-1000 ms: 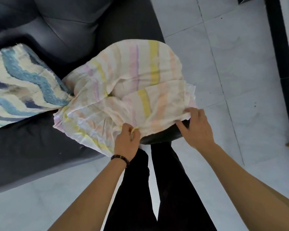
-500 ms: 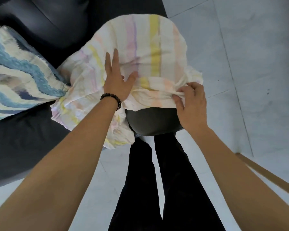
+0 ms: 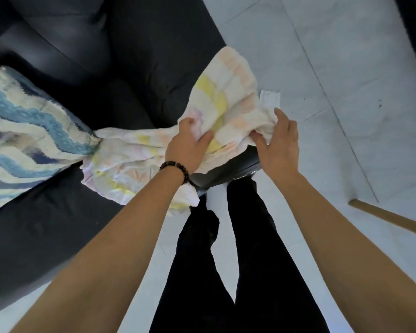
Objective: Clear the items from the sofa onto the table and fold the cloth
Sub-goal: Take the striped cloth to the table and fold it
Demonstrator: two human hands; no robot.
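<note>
A pale cloth (image 3: 223, 92) with yellow, pink and peach stripes lies bunched over the dark sofa's armrest (image 3: 228, 169), one end trailing left to the cushion. My left hand (image 3: 187, 145), with a bead bracelet at the wrist, grips the cloth's middle, fingers curled into the fabric. My right hand (image 3: 277, 143) pinches the cloth's right edge, where a white corner sticks up above the fingers.
A blue and cream wave-patterned cushion (image 3: 27, 138) lies on the dark sofa (image 3: 58, 224) at the left, touching the cloth's end. My dark-trousered legs (image 3: 226, 272) stand on the white tiled floor (image 3: 346, 92). A wooden edge (image 3: 392, 218) shows at the right.
The cloth, spread wide over the armrest before, is now gathered into a narrower bunch. My left hand went from lying flat on it to gripping it; my right hand kept its hold.
</note>
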